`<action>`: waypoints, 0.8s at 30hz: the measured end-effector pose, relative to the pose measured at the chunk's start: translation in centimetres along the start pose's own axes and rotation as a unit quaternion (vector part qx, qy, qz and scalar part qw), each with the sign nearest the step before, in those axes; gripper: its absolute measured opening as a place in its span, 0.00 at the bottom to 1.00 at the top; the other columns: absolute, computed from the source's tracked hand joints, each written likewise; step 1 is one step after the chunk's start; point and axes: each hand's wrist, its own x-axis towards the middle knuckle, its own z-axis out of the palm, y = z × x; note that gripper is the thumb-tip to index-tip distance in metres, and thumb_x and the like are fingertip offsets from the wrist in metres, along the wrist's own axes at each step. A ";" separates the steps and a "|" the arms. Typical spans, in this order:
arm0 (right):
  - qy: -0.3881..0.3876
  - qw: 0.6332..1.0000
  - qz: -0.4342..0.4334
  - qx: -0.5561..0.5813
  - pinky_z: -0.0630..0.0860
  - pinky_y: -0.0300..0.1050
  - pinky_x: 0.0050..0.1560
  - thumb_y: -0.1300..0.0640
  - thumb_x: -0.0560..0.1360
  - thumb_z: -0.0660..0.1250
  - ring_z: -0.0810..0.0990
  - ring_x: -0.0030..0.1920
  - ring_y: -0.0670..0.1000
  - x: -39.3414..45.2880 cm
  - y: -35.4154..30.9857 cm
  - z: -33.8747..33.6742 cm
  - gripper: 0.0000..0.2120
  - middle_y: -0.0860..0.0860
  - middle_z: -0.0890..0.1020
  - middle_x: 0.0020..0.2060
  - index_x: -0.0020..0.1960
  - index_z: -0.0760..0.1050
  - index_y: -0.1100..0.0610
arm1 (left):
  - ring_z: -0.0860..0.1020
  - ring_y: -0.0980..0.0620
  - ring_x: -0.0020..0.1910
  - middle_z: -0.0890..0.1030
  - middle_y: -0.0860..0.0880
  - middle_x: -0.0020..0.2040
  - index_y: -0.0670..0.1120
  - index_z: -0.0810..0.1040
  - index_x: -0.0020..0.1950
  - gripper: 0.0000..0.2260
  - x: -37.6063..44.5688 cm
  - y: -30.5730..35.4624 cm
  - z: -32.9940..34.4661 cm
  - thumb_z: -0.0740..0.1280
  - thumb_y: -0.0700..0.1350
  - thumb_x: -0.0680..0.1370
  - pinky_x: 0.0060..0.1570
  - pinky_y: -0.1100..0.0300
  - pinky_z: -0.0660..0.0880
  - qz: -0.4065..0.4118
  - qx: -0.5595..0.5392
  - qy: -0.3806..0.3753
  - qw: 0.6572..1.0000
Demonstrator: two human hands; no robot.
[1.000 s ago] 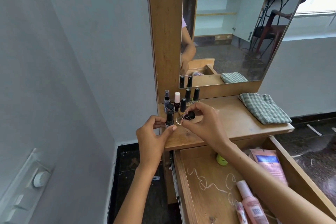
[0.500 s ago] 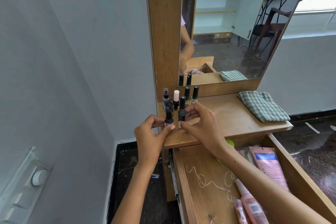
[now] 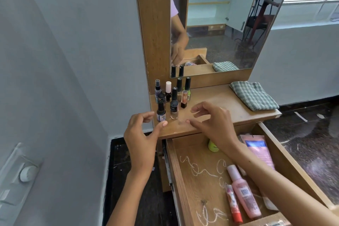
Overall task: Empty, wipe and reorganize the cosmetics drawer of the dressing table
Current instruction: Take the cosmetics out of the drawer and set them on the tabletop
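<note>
Several small nail-polish bottles (image 3: 173,105) stand clustered at the back left of the wooden dressing tabletop (image 3: 216,101). My left hand (image 3: 142,139) hovers just left of the front bottle (image 3: 161,112), fingers apart, holding nothing. My right hand (image 3: 212,123) floats just right of the bottles, fingers spread and empty. Below, the drawer (image 3: 185,180) is pulled out with white scribbles on its floor. It holds a pink bottle (image 3: 244,191), a slim pink and orange tube (image 3: 233,205), a pink sachet (image 3: 257,149) and a green round thing (image 3: 212,146) partly hidden by my wrist.
A folded green checked cloth (image 3: 254,95) lies at the right end of the tabletop. The mirror (image 3: 223,20) rises behind the bottles in a wooden frame. A grey wall (image 3: 73,60) with a switch plate (image 3: 20,178) stands close on the left. Dark floor lies around.
My right hand stood a bottle upright beside the front one and let go. Both hands have drawn back from the bottles with fingers spread.
</note>
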 end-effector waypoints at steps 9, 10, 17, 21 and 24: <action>-0.048 0.996 0.047 -0.064 0.80 0.49 0.42 0.58 0.67 0.76 0.82 0.37 0.42 -6.0 4.3 -6.4 0.05 0.46 0.84 0.35 0.41 0.81 0.54 | 0.73 0.52 0.51 0.76 0.51 0.50 0.52 0.81 0.52 0.11 -5.9 4.7 4.2 0.72 0.51 0.71 0.51 0.56 0.69 0.232 0.099 -0.490 0.834; -0.054 0.995 0.053 -0.070 0.80 0.49 0.42 0.58 0.67 0.76 0.82 0.37 0.42 -6.6 4.8 -6.7 0.05 0.45 0.84 0.35 0.41 0.81 0.53 | 0.72 0.50 0.53 0.76 0.50 0.52 0.52 0.81 0.53 0.11 -6.9 5.1 5.2 0.71 0.52 0.72 0.52 0.57 0.66 0.235 0.141 -0.519 0.810; -0.077 0.987 0.068 -0.122 0.79 0.45 0.40 0.58 0.68 0.75 0.81 0.36 0.41 -9.0 6.3 -8.3 0.04 0.44 0.83 0.35 0.42 0.82 0.53 | 0.69 0.47 0.58 0.74 0.46 0.57 0.50 0.78 0.56 0.17 -10.1 4.1 8.5 0.74 0.46 0.67 0.54 0.56 0.63 0.300 0.201 -0.603 0.711; -0.098 0.986 0.074 -0.113 0.80 0.46 0.42 0.58 0.69 0.74 0.81 0.37 0.41 -9.5 6.6 -8.6 0.04 0.44 0.83 0.35 0.43 0.82 0.54 | 0.69 0.44 0.54 0.74 0.44 0.52 0.43 0.79 0.49 0.09 -9.3 4.1 8.3 0.70 0.41 0.69 0.51 0.54 0.61 0.345 0.212 -0.554 0.728; -0.100 0.986 0.071 -0.111 0.81 0.45 0.40 0.57 0.69 0.75 0.81 0.36 0.41 -9.7 6.7 -8.4 0.03 0.43 0.83 0.34 0.42 0.82 0.53 | 0.66 0.49 0.56 0.71 0.48 0.54 0.49 0.79 0.52 0.09 -7.9 3.4 8.5 0.68 0.45 0.73 0.53 0.57 0.59 0.334 0.269 -0.541 0.724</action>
